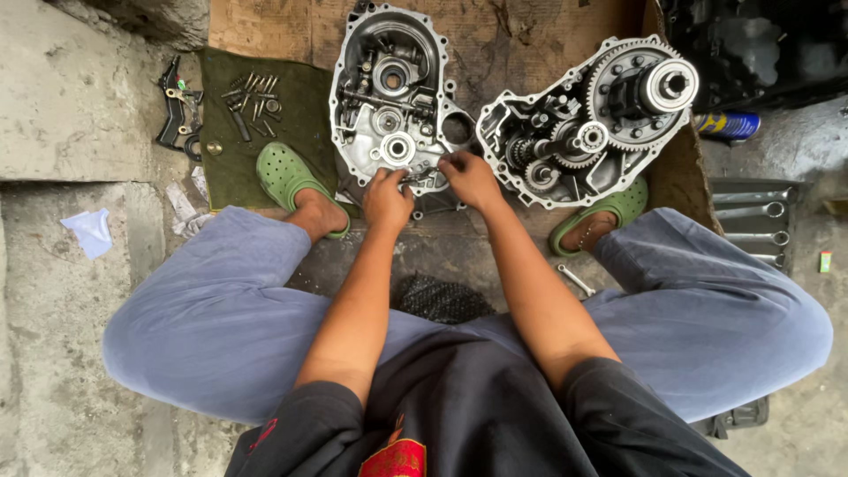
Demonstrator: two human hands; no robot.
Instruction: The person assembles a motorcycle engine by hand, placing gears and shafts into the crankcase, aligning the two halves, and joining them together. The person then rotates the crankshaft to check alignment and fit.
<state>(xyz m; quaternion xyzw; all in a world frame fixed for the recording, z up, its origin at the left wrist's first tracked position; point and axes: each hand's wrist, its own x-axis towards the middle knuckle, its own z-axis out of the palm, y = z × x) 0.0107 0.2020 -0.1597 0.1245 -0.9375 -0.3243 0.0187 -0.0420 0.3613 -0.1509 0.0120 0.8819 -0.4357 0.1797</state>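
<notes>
Both hands, left hand (387, 200) and right hand (470, 179), pinch small parts at the lower edge of the open engine case half (389, 97) on cardboard (265, 26); a dropped piece could vanish among the geared half (587, 124).

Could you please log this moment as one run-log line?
left hand: on engine case half lower edge | right hand: same edge | geared case half: untouched | bolts: on green cloth

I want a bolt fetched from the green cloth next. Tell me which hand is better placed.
Left, probably. The left hand rests at the lower edge of the crankcase half, on the side nearer the green cloth with its loose bolts. The right hand sits farther off, toward the geared case half.
</notes>
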